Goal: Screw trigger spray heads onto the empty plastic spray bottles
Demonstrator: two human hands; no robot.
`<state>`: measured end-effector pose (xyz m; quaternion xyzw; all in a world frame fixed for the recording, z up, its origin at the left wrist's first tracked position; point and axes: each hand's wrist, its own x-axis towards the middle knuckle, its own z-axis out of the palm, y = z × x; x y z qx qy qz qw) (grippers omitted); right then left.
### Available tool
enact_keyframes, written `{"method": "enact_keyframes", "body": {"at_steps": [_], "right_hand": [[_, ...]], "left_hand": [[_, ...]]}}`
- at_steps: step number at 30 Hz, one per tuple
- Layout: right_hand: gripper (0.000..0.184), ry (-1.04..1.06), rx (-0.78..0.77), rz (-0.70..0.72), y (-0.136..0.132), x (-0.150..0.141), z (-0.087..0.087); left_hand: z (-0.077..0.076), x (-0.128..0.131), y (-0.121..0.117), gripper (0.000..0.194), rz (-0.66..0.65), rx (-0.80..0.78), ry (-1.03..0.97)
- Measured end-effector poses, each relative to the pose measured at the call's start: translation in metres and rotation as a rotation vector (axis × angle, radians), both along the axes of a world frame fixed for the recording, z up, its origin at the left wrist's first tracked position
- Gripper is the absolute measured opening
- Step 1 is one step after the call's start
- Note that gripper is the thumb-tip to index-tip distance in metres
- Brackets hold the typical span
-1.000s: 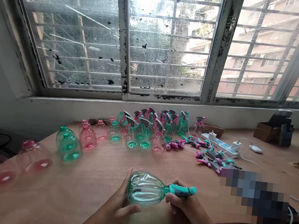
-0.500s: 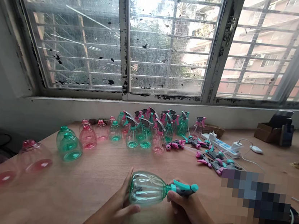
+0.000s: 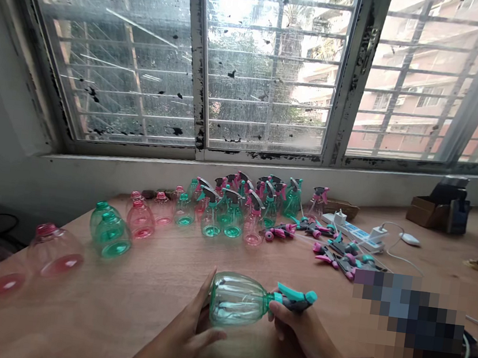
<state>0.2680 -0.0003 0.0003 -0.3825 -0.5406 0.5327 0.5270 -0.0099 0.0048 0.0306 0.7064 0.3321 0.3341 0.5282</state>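
Observation:
A clear green spray bottle [image 3: 238, 300] lies sideways in the air above the near edge of the table, its base to the left. My left hand [image 3: 192, 324] cups the base end, thumb below and fingers behind. At the neck, my right hand [image 3: 291, 325] pinches around the collar of the teal and grey trigger sprayer [image 3: 294, 296], which sits on the bottle's mouth. Some fingers of both hands are hidden behind the bottle. Beyond it stand several bottles with sprayers fitted, among them a pink one [image 3: 254, 221] and a green one [image 3: 233, 219].
Bottles without sprayers, such as a green one [image 3: 115, 236] and a pink one [image 3: 55, 252], stand at the left. Loose trigger sprayers [image 3: 338, 255] lie right of centre. Behind them are a power strip [image 3: 356, 233] and a cardboard box [image 3: 424, 212]. A pixelated patch covers the right front.
The green bottle has shifted very slightly to the right and turned a little about its long axis. Both hands keep their hold; the things on the table have not moved.

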Motion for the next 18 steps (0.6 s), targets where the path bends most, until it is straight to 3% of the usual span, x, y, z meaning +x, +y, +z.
{"method": "enact_keyframes", "body": {"at_steps": [7, 11, 18], "right_hand": [[0.040, -0.015, -0.020, 0.004, -0.003, -0.001, 0.005], [0.041, -0.001, -0.029, -0.023, -0.002, -0.001, 0.002], [0.041, 0.050, -0.042, -0.041, 0.000, -0.001, 0.000]], "left_hand": [[0.012, 0.000, -0.001, 0.081, 0.018, 0.078, 0.073], [0.004, -0.003, 0.002, 0.089, 0.069, 0.065, 0.120], [-0.002, -0.001, 0.001, 0.102, 0.005, 0.019, 0.009]]}}
